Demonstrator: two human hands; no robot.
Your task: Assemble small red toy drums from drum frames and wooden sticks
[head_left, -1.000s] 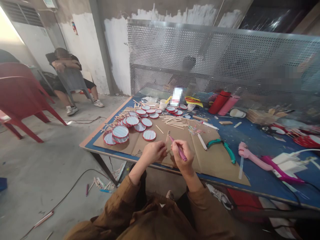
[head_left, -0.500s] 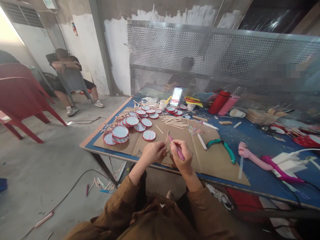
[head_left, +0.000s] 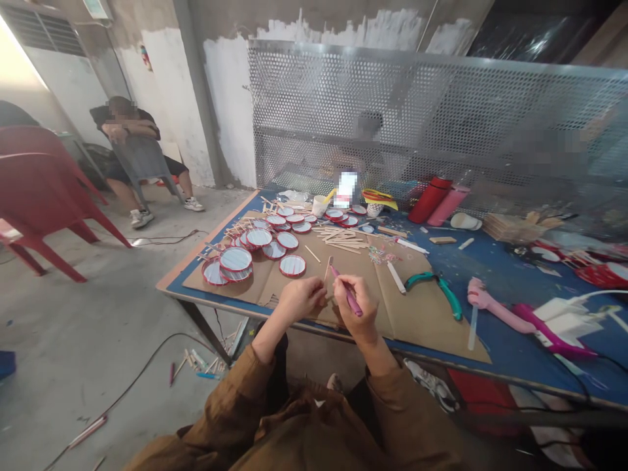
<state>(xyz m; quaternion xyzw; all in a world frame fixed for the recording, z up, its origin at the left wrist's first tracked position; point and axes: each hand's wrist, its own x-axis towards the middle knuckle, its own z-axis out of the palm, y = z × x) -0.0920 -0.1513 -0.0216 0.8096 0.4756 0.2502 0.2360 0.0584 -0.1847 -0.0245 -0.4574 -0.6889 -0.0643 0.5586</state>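
Round frames [head_left: 293,265] left of pliers [head_left: 434,292] on cardboard [head_left: 422,333]

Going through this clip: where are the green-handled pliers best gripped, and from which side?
Take the green-handled pliers by both handles, coming down from above. They lie flat with the handles splayed in an arch, so the long grips look like the easiest part to close around, away from the small head at the arch's top.
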